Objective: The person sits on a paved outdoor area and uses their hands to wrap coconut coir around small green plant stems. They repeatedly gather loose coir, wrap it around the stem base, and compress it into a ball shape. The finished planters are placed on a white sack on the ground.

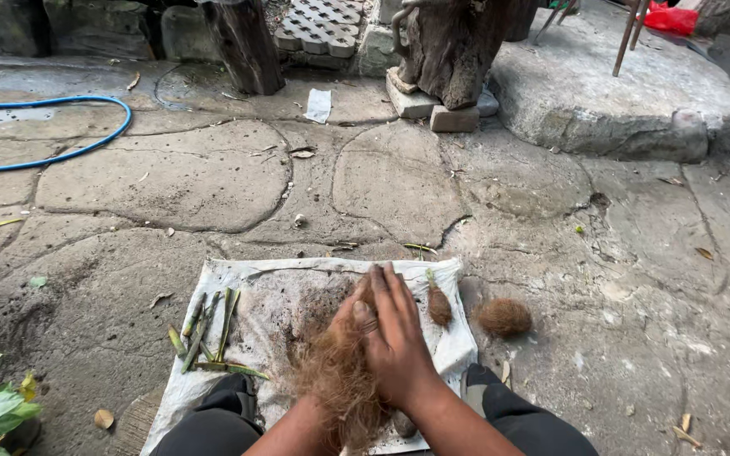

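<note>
Pressing our right hand (394, 338) flat over a brown fibre clump (340, 380) on the white sack (441, 346); our left hand (352, 311) lies under it, gripping the fibre. Green stem pieces (209, 329) lie left, two husk balls (504, 317) right.

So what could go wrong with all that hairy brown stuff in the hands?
The brown fibre clump is loose and wispy, so strands might drift off the white sack onto the gritty stone floor. The right hand lies over the left hand, pressing the fibre; coarse strands could prick the fingers. The fibre ball already sits off the sack and may pick up dirt.
</note>
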